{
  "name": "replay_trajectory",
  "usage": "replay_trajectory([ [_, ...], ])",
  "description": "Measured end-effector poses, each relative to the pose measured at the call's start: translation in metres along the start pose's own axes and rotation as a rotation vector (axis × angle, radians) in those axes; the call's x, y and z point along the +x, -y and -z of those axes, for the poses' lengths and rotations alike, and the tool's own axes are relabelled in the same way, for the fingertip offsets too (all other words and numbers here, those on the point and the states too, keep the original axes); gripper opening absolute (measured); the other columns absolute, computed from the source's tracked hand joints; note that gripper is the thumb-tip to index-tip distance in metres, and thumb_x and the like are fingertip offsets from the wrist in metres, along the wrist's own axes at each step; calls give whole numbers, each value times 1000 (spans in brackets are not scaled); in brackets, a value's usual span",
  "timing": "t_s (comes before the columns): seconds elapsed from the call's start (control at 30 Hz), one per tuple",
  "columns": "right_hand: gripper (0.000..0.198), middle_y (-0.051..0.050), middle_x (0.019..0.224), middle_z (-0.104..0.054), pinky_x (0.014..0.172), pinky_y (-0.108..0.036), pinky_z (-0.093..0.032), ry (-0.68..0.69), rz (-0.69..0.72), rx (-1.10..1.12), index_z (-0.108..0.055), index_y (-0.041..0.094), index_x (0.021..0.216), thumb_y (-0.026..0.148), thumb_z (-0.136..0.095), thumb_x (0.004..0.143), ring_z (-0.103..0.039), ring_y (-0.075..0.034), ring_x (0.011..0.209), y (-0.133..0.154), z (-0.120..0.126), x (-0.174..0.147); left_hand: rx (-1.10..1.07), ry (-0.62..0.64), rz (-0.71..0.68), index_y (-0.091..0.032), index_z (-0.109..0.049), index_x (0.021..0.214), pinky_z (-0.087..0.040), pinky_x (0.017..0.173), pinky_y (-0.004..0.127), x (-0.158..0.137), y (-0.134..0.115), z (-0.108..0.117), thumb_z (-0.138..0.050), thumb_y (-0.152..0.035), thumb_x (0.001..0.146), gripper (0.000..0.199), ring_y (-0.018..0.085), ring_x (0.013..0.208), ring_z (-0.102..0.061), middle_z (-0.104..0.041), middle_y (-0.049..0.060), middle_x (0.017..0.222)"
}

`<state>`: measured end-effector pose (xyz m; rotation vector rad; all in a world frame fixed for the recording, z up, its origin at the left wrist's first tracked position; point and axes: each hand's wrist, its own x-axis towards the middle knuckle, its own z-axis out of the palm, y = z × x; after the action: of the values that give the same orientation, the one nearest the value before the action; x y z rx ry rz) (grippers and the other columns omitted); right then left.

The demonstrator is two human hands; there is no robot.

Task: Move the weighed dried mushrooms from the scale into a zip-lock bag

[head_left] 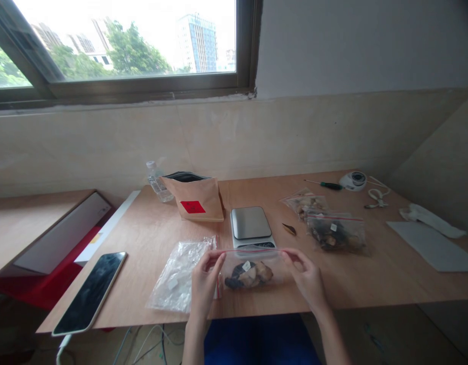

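A clear zip bag [252, 291] with a red seal line hangs between my hands near the table's front edge. Inside lie dark and light brown dried pieces and a small white packet. My left hand [208, 268] pinches its upper left corner, and my right hand [300, 268] pinches the upper right one. Just behind the bag stands a kitchen scale [251, 223] with a bare metal plate. Flat clear zip bags [176, 274] lie beside and partly under my left hand. A brown paper pouch [199, 197] with a red label stands with its top open behind them.
Filled zip bags [334, 232] lie at the right, near a small dried piece [289, 229]. A screwdriver [330, 186], a white dome camera [353, 181] and a white sheet [433, 246] are farther right. A phone [91, 291] and a plastic bottle [157, 181] are at the left.
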<state>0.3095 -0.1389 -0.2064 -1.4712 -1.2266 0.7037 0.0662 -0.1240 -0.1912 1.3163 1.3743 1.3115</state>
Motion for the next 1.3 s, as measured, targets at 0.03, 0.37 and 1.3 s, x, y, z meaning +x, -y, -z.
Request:
replay_trajectory([
  [0.03,27,-7,88,-70,76,-30,-49,-10,3,-1,-67,19,87,44,-59,80,-63,-22,83,0,0,0,-3,7,-7,-16,-66,84,-49,75,25,0,0,0,-63,-38,78,23,17,80,-63,-68,4,83],
  [0.37,27,-7,83,-70,73,-30,-49,-70,31,-26,-68,18,85,43,-60,78,-63,-21,77,3,2,0,45,7,-61,-17,-63,84,-49,74,25,-4,-4,-2,-60,-37,81,21,17,80,-64,-67,4,82],
  [1.3,30,-8,86,-70,73,-31,-50,90,-45,139,-67,17,83,46,-64,75,-63,-21,78,2,-7,-1,-90,72,-9,-16,-62,85,-52,74,27,-7,-7,-10,-63,-37,78,23,18,81,-65,-67,5,82],
])
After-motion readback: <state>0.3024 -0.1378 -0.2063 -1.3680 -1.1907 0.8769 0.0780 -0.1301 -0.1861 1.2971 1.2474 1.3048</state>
